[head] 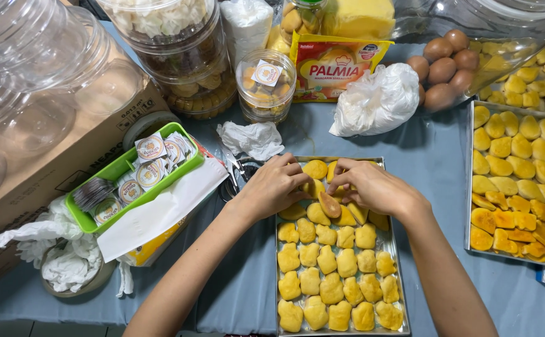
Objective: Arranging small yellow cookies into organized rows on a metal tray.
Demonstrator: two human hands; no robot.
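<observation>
Two bare forearms enter from bottom of frame, no sleeves in view up to the frame edge. Left hand and right hand, centre of frame: no gloves, rings, watch or bands. Nails short, unpainted where visible.

A blue-covered worktop crowded with baking supplies: brown eggs beside a knotted white plastic bag, a yellow margarine packet, and a small clear tub of cookies near taller stacked tubs. At left, a green tray of round stickers rests on a cardboard box, with crumpled tissue close by. A second tray of baked yellow pastries fills the right edge.
</observation>
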